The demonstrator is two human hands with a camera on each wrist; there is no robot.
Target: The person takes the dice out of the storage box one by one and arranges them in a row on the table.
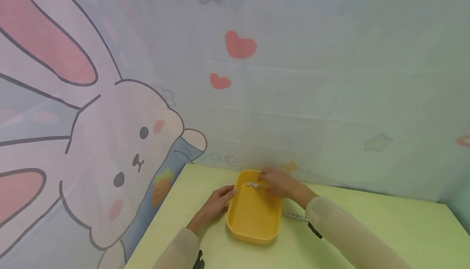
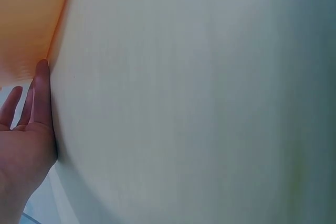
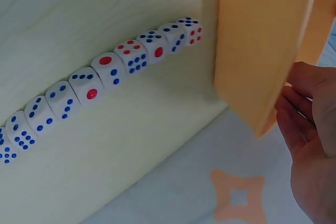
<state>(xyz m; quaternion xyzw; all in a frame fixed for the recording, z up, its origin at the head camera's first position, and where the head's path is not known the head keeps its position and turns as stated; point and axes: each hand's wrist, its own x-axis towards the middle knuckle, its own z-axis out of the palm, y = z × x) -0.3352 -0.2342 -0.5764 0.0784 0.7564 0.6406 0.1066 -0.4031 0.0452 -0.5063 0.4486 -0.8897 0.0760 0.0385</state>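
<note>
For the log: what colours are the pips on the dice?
The dice are white with mostly blue pips and some red ones, clearest in the right wrist view.

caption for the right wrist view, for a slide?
Row of white dice on the pale table beside the yellow tray; right hand at its edge.

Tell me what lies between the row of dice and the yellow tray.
Only bare table. In the right wrist view the row of dice ends just short of the yellow tray, nothing lying in the narrow gap.
</note>
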